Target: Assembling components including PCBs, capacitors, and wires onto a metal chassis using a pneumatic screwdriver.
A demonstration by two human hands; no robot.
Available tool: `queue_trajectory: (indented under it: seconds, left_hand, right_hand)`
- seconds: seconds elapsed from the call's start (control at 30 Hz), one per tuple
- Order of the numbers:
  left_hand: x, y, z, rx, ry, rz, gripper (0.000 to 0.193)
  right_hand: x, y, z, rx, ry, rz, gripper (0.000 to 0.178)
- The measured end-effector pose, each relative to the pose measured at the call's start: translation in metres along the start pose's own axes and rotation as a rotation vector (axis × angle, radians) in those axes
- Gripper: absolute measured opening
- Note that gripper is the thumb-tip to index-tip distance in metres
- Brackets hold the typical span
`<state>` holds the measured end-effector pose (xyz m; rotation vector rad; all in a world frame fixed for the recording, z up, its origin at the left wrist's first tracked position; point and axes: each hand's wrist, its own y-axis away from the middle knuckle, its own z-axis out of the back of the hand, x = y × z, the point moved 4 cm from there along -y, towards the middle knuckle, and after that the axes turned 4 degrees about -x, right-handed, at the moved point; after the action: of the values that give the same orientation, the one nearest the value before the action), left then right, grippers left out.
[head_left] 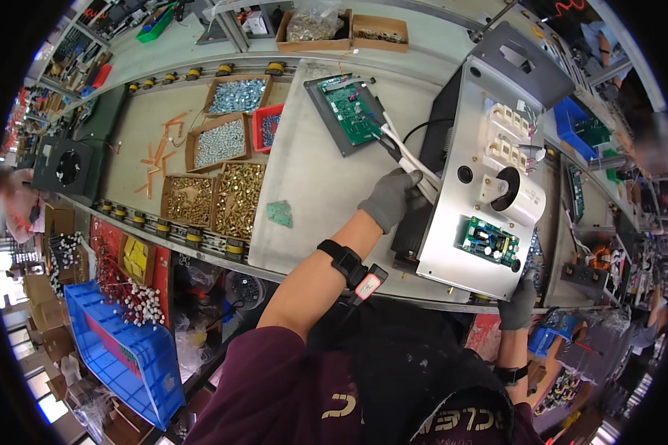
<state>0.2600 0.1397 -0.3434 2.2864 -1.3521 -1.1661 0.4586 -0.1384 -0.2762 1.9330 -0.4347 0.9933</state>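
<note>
Left hand (390, 199): grasps white cables (421, 176).
Right hand (518, 304): grasps panel (447, 233) by near corner.
Board (351, 111): lies near cables.

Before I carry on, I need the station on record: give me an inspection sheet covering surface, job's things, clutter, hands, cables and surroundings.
Surface: pale work board on a roller line; small green piece lying on it.
Job's things: silver metal panel carrying a white cylindrical capacitor and small green circuit board; larger green circuit board on a grey plate beyond.
Clutter: cardboard trays of brass-coloured screws; scattered orange strips.
Hands: both gloved; left hand at the white cables, right hand at the panel's near right corner. Fingers partly hidden, grip unclear.
Cables: white cables between larger board and panel.
Surroundings: blue crate lower left; black fan housing far left.
</note>
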Motion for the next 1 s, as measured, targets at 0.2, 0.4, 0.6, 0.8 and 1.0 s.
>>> queue_trajectory:
  seconds: [0.2,0.4,0.6,0.8,1.0]
  left_hand:
    - [-0.015,0.031,-0.019,0.214,0.243,0.154,0.015]
    - [-0.048,0.089,-0.036,0.201,-0.768,-0.628,0.018]
    - [-0.056,0.065,-0.07,0.004,-1.572,-1.181,0.035]
    - [-0.026,0.069,-0.062,0.246,-1.79,-0.341,0.026]
    - [0.044,0.067,-0.03,0.368,-0.432,0.096,0.013]
  right_hand:
    - [0.076,0.025,-0.026,-0.019,-0.021,0.086,0.042]
    - [0.098,0.03,-0.036,-0.03,0.088,0.089,0.038]
    - [0.108,0.04,-0.046,0.138,0.321,0.231,0.041]
    - [0.089,0.034,-0.046,0.077,0.088,0.097,0.039]
    - [0.036,0.028,-0.064,-0.048,-0.146,0.014,0.039]
